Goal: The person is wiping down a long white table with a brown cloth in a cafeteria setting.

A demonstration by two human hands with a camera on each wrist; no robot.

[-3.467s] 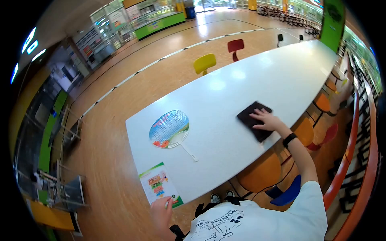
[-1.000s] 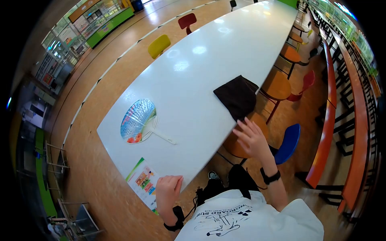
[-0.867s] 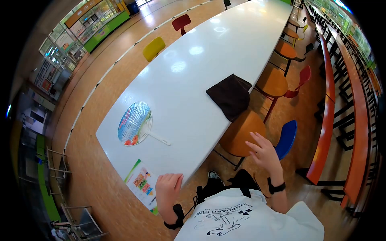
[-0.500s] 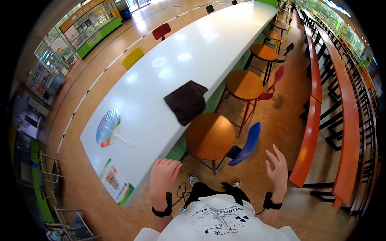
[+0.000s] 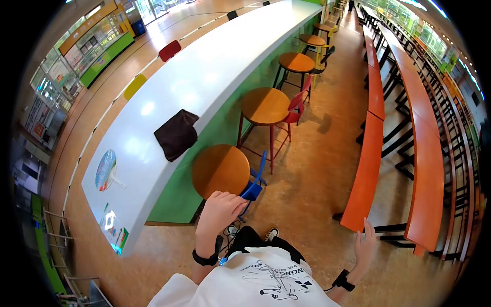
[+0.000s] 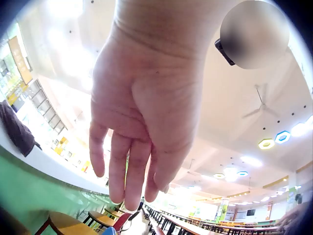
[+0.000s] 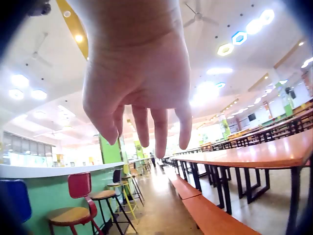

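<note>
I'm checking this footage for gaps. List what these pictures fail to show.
- Head view: print on the fan and leaflet is too small to read.
- Head view: the stool and the left hand hide most of the blue chair.
- Left wrist view: the brown cloth is cut off by the left edge.

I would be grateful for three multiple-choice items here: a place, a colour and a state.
1. Where does the dark cloth lie? A on a stool; B on the white table; C on a bench.
2. What colour is the chair by the nearest round stool? A white; B green; C blue.
3. What do the left hand and right hand hold? A nothing; B the cloth; C a fan.
Answers: B, it lies at the table's edge; C, its back shows blue; A, both hands' fingers hang free.
</note>
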